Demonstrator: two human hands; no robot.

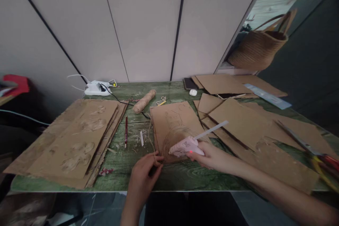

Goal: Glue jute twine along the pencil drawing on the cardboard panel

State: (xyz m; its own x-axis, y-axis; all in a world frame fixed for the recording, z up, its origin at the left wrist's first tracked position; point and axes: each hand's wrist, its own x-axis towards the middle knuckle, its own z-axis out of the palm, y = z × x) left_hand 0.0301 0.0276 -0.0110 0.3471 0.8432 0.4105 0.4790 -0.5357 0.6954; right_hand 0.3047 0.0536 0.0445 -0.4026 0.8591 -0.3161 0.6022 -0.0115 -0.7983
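My right hand [212, 157] grips a pink glue gun [186, 146] with a white glue stick [212, 130] sticking out of its back; its nozzle points left at a coil of twine [176, 135] on a cardboard sheet [174, 120]. My left hand [144, 173] pinches the twine strand [151, 137] at the coil's left edge. The strand runs back to a twine spool [144, 101].
A stack of cardboard sheets [76, 137] lies left, more cardboard [249, 122] right. A red pencil [126, 130], a white power strip [96, 87], a phone [189, 83], a ruler [267, 95] and scissors [315, 153] lie on the green table [185, 176]. A woven basket [261, 47] stands at the back right.
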